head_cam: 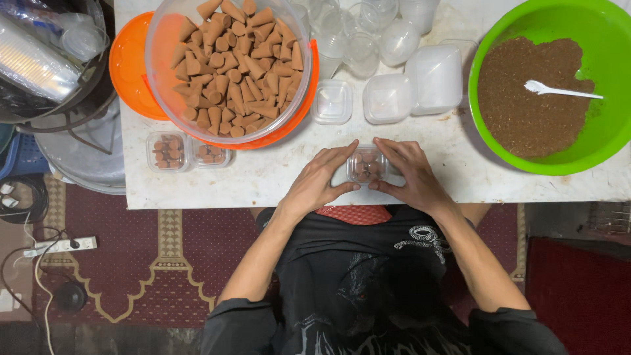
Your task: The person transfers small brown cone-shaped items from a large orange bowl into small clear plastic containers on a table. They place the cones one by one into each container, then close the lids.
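The white table (276,177) carried all items observed. At its right end stood a large green bowl (611,125) holding brown powder (526,98), with a white plastic spoon (562,91) lying on the powder. At the left, a large clear bowl (164,72) filled with brown cones (233,66) sat on an orange lid (128,66). Between the two bowls, along the far edge, were empty clear cups (361,39) and several empty clear lidded boxes (434,75). Two small filled boxes (187,152) of cones lay side by side just in front of the clear bowl.

Near the front edge, at centre, a small clear box (367,164) of cones rested on the table. The left hand (319,181) gripped it from its left side, and the right hand (407,174) gripped it from its right side, the fingers of both curled over its top and near edges. Whether its lid was fully seated could not be determined.
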